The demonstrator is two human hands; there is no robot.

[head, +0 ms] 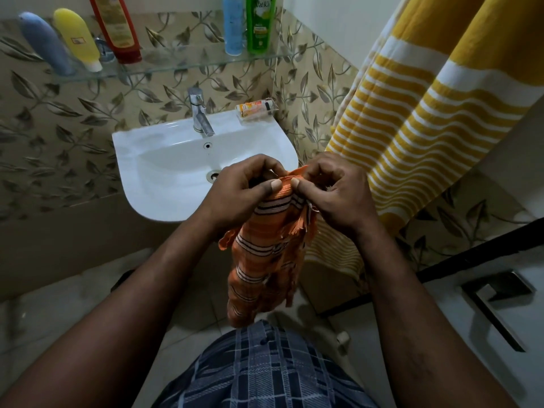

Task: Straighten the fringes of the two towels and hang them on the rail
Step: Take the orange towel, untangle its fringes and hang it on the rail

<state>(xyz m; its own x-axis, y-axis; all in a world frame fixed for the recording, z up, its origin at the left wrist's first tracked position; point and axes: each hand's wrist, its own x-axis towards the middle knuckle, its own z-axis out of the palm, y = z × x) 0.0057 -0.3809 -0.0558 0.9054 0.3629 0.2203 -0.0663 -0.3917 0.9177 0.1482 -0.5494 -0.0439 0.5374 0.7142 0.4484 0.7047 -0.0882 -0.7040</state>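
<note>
An orange towel (262, 260) with black and white stripes hangs bunched in front of me, its fringe dangling on the right side. My left hand (244, 192) pinches its top edge between thumb and curled fingers. My right hand (332, 189) pinches the same edge just to the right, thumb tips nearly touching. A yellow towel (435, 107) with white stripes hangs on the right wall from above the frame; the rail is out of view.
A white sink (164, 178) with a chrome tap (200, 113) sits straight ahead. Above it a glass shelf (164, 64) carries several bottles. A small tube (254, 108) lies on the sink's back corner. A white door with a handle (497, 298) stands at the right.
</note>
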